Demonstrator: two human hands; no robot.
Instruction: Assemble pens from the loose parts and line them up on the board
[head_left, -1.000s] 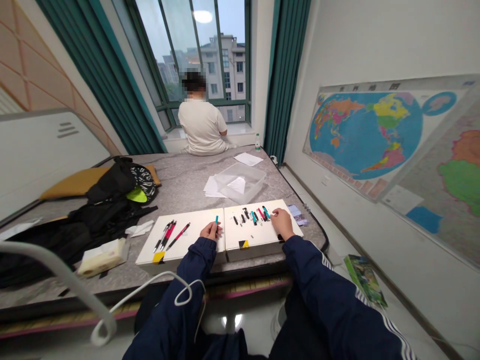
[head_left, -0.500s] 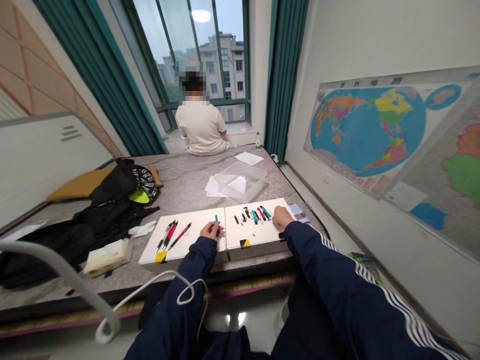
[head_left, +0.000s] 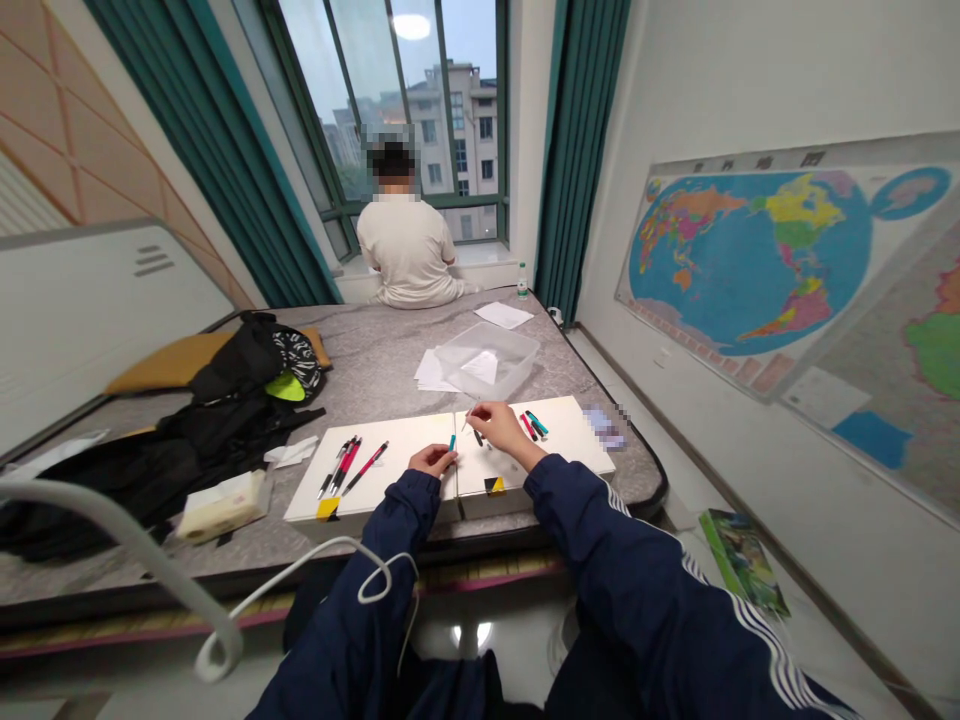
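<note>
Here, the left hand (head_left: pixel 432 460) is grasping a teal pen barrel (head_left: pixel 452 443); just beside its fingers (head_left: pixel 444 459), the right hand (head_left: pixel 496 426) is pinching a slender piece (head_left: pixel 465 423).

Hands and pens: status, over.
Left hand: holding short teal pen piece. Right hand: pinching something slim above right flat white box. Small black pen piece nearby.

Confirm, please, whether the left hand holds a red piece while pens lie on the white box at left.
Not quite: the piece in the left hand is teal, not red, as the head view shows; pens do lie on the white box at left.
</note>
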